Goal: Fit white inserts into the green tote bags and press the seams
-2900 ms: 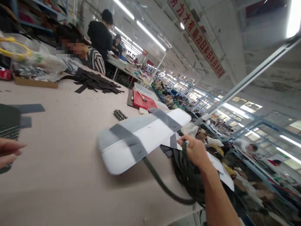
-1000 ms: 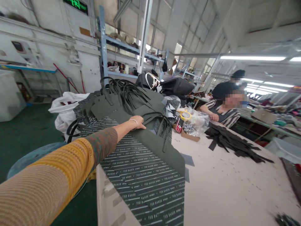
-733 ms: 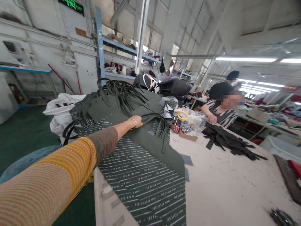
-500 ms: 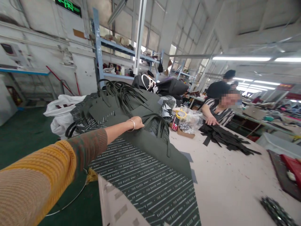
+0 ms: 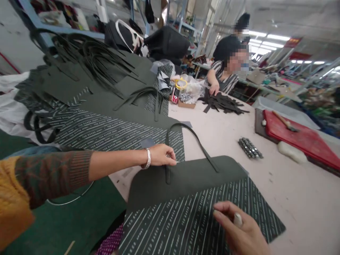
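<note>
A dark green bag panel (image 5: 186, 177) with white striped lining and a strap handle (image 5: 198, 143) lies on the table's near edge. My left hand (image 5: 162, 155) pinches its top edge by the handle's base, fingers closed. My right hand (image 5: 240, 230) hovers over the striped lining at the lower right, fingers loosely curled around a small pale object. Behind, a big stack of like panels (image 5: 101, 95) with looping straps covers the table's left end.
A person in a striped top (image 5: 223, 79) sorts black strips (image 5: 221, 102) across the table. A red mat with a brush (image 5: 292, 136), a row of metal parts (image 5: 249, 148), a pale lump (image 5: 290, 151) and a box of bagged hardware (image 5: 186, 94) also lie there.
My left hand has pulled one panel off the stack and drawn it to the near edge. My right hand has come into view over it. The camera has tilted down.
</note>
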`<state>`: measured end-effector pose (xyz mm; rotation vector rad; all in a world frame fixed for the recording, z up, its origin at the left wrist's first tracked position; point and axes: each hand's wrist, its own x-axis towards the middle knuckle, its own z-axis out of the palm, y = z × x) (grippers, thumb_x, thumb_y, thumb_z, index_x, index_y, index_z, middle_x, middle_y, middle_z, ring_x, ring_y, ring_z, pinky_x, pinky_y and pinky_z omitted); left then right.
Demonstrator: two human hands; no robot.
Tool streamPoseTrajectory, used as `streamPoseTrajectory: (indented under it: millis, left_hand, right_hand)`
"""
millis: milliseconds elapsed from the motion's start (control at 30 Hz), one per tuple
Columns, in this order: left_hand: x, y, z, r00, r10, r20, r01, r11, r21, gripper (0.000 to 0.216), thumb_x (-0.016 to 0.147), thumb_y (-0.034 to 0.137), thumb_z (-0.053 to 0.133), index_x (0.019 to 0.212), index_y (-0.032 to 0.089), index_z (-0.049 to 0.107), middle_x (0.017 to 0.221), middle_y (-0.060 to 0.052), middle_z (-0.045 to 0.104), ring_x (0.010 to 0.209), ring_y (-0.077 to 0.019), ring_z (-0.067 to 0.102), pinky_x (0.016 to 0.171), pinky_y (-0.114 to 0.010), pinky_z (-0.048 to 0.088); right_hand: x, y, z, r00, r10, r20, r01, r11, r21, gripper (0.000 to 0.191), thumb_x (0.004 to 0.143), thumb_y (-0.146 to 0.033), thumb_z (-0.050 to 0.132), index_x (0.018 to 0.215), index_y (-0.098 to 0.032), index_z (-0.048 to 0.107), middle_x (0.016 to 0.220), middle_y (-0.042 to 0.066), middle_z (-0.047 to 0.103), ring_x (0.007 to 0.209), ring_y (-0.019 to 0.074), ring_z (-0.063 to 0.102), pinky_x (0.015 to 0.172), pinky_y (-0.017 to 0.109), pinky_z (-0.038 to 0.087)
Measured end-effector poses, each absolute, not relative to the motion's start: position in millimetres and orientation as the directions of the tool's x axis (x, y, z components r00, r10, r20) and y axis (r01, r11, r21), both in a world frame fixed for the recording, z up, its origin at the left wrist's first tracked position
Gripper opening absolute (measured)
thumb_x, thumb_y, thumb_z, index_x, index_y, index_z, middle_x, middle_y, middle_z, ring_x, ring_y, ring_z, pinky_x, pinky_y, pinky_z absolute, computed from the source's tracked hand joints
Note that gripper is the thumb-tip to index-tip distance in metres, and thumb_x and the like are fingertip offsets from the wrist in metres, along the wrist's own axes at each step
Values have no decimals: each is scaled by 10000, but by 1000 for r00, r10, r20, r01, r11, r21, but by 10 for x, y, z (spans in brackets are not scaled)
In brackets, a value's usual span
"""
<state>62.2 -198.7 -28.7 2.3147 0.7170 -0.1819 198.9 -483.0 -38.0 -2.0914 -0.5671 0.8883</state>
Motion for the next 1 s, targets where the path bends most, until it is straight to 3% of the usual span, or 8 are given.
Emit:
streamPoseTrajectory:
  millis: [133, 267, 333, 500, 667, 733, 867, 1000]
  left_hand:
    - [1003, -2170, -227, 893, 330, -305, 447, -723, 526, 263, 755, 309, 696, 1010, 266, 745, 902, 32, 725, 853, -140, 650, 744, -191, 447]
    - [1328, -2220, -269, 905, 330, -269, 414, -828, 378, 290, 869, 240, 536, 1096, 258, 714, 1060, -44, 716, 1078, -211, 617, 911, -279, 427]
    - [1435, -2205, -311, 891, 338, -303, 428, -847, 315, 288, 855, 324, 579, 1097, 231, 704, 1036, -71, 718, 1056, -239, 627, 890, -305, 445]
    - [1585, -2165, -334, 822, 371, -432, 502, -831, 241, 538, 614, 512, 795, 1018, 169, 705, 969, -88, 718, 931, -263, 649, 749, -295, 473]
    - [1638, -2239, -266, 755, 316, -575, 553, -777, 299, 309, 623, 419, 817, 812, 193, 725, 752, 13, 694, 694, -159, 630, 595, -230, 422]
    - [1625, -2288, -252, 760, 299, -578, 551, -767, 328, 282, 624, 379, 825, 814, 198, 722, 748, 25, 685, 701, -154, 622, 610, -230, 411]
    - [1564, -2314, -247, 832, 367, -417, 510, -801, 314, 461, 595, 337, 852, 1003, 197, 689, 880, -5, 681, 857, -208, 622, 726, -259, 409]
    - [1550, -2258, -233, 782, 395, -481, 561, -783, 269, 408, 584, 332, 858, 922, 163, 704, 792, -12, 648, 833, -226, 612, 747, -286, 413]
  right_hand:
    - [2138, -4803, -311, 618, 710, -338, 352, -634, -689, 251, 747, -460, 611, 775, -222, 687, 698, 1, 640, 648, 152, 554, 624, 262, 425]
    - [2283, -4732, -372, 584, 706, -400, 366, -669, -647, 233, 778, -414, 553, 821, -225, 681, 699, -1, 636, 655, 164, 542, 624, 280, 398]
    - [2336, -4677, -444, 552, 720, -422, 356, -660, -661, 211, 780, -395, 556, 829, -225, 671, 708, -5, 637, 665, 163, 547, 633, 280, 393]
    - [2396, -4558, -526, 492, 747, -447, 358, -642, -678, 167, 770, -349, 578, 820, -219, 669, 690, -20, 628, 645, 150, 536, 612, 271, 366]
    - [2392, -4528, -470, 468, 748, -471, 334, -643, -689, 199, 780, -360, 595, 835, -196, 692, 700, -19, 644, 631, 138, 523, 606, 265, 369]
    - [2391, -4532, -472, 461, 754, -468, 333, -636, -696, 212, 783, -371, 601, 833, -191, 702, 714, -15, 655, 644, 140, 534, 621, 266, 382]
    - [2408, -4540, -524, 462, 747, -478, 335, -646, -686, 228, 775, -384, 625, 848, -192, 725, 750, -3, 680, 663, 144, 556, 624, 265, 399]
    - [2427, -4516, -555, 472, 724, -503, 300, -668, -681, 238, 757, -406, 649, 814, -188, 726, 713, -5, 668, 625, 132, 531, 581, 256, 386]
